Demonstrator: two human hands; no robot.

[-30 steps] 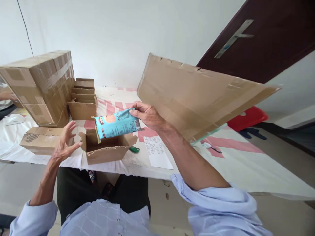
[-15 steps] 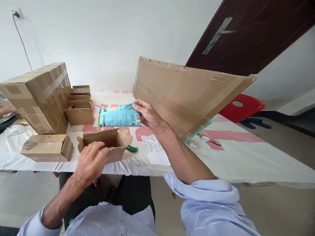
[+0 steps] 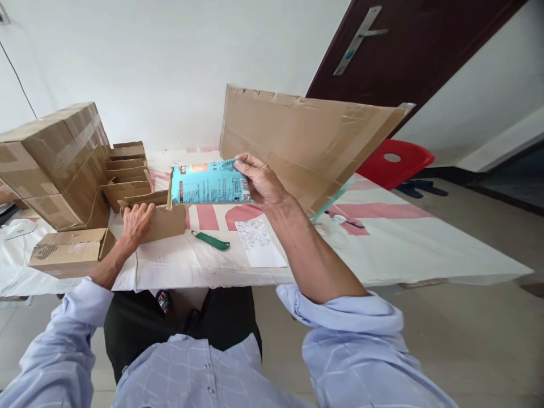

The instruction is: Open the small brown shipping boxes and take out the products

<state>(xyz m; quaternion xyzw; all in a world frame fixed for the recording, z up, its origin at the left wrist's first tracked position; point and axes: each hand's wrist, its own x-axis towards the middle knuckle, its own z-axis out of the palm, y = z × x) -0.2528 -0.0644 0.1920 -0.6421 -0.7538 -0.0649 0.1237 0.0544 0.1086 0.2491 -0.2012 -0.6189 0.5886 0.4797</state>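
My right hand (image 3: 264, 182) pinches the right end of a light-blue printed packet (image 3: 206, 186), held level above the table. The packet's left end hangs over an open small cardboard box (image 3: 169, 224). Over that box's near left wall, my left hand (image 3: 136, 222) curls its fingers, thumb toward the right; the fingertips are partly hidden. The packet and the box's own walls hide most of the inside. A green utility knife (image 3: 212, 241) lies to the right of the box.
Behind the box, several open boxes (image 3: 127, 164) stand in a row beside stacked taped cartons (image 3: 55, 164). A closed carton (image 3: 70, 252) is at the near left. A marked paper (image 3: 267, 249) lies right of the knife, with a large cardboard sheet (image 3: 297, 136) leaning behind.
My left hand has taken hold of the open box and moved it left and back, uncovering the whole green knife. The packet stays in my right hand, over the table.
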